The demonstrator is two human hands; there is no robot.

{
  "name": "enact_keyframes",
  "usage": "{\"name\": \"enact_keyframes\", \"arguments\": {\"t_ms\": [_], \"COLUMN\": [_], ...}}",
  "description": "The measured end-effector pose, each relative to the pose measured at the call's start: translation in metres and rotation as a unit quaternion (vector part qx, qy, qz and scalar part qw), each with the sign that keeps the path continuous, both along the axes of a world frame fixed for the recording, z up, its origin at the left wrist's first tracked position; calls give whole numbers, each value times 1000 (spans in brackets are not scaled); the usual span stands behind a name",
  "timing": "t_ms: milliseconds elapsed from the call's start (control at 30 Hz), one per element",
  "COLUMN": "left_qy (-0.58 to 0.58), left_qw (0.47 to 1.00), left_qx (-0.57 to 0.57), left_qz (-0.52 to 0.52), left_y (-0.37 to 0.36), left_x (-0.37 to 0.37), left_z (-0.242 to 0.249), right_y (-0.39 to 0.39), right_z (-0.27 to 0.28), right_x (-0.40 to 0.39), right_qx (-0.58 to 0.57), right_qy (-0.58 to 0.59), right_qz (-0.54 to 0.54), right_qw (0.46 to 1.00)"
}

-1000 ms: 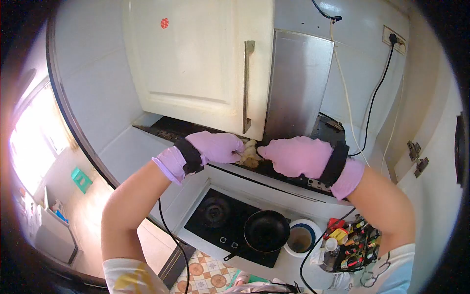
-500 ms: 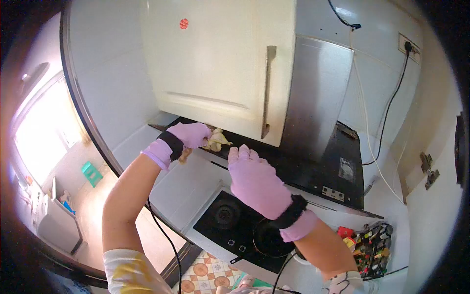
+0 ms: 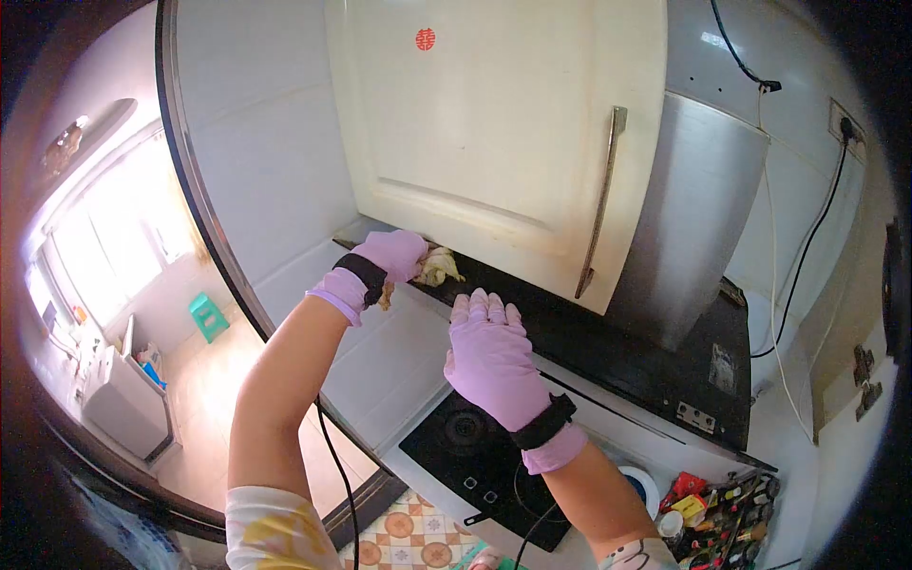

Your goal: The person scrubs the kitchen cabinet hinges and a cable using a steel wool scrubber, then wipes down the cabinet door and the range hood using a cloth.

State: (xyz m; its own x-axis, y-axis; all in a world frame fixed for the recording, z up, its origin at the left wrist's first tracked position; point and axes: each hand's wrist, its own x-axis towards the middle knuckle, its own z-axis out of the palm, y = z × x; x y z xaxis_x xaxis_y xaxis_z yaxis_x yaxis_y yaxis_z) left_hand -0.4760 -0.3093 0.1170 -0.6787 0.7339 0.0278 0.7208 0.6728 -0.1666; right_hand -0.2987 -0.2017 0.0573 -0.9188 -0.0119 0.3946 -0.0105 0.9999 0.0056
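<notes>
My left hand point(image 3: 391, 255), in a lilac rubber glove with a black wrist strap, is closed on a crumpled pale-yellow cloth point(image 3: 439, 268). The cloth lies against the far left part of the black range hood panel point(image 3: 608, 347), just under the cream cabinet door point(image 3: 494, 123). My right hand point(image 3: 494, 356) wears the same kind of glove and strap. Its fingers stretch out flat, slightly apart, with the fingertips at the panel's front edge. Nothing is in that hand.
Below my hands is a black gas stove point(image 3: 456, 432). Several bottles and packets point(image 3: 727, 513) crowd the lower right. A long metal handle point(image 3: 603, 199) juts from the cabinet door. Black cables hang at right and below. A doorway frame point(image 3: 214, 218) borders the left.
The view has turned, so the cabinet and hood appear farther right. My left hand keeps hold of the cloth. My right hand's fingers look slightly more spread.
</notes>
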Motion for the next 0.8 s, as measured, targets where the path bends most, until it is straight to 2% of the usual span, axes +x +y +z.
{"name": "enact_keyframes", "arguments": {"t_ms": [67,133,233,400,467,533,600,633,667,733,767,800], "left_qy": [26,86,111,115,105,79,62,-67,-66,-242,-238,-318], "left_qw": [1000,992,984,982,965,966,917,887,887,768,769,722], "left_qx": [-1,2,19,36,116,89,328,429,430,587,588,614], "left_qz": [17,91,135,142,210,232,218,157,158,79,81,17], "left_y": [-3,-15,-20,-41,-45,-48,-68,-77,-80,-81,-85,-87], "left_x": [-2,-19,-32,-88,-96,-94,-114,-99,-82,-42,-30,-21], "left_z": [0,-7,-10,-32,-38,-33,-46,-32,-21,-3,3,8], "right_y": [2,5,5,9,9,10,11,11,12,14,14,14], "right_z": [-3,-5,-1,-1,-2,-2,-5,-3,1,6,7,9], "right_x": [-3,-2,3,7,9,9,11,14,17,23,27,29], "right_qx": [2,4,-26,-13,-10,-5,-31,-31,-56,-79,-93,-107], "right_qy": [4,7,-1,-24,-18,-13,28,28,35,46,85,123], "right_qz": [2,6,23,47,54,59,99,99,97,100,121,141], "right_qw": [1000,1000,999,999,998,998,994,994,993,991,985,976]}}
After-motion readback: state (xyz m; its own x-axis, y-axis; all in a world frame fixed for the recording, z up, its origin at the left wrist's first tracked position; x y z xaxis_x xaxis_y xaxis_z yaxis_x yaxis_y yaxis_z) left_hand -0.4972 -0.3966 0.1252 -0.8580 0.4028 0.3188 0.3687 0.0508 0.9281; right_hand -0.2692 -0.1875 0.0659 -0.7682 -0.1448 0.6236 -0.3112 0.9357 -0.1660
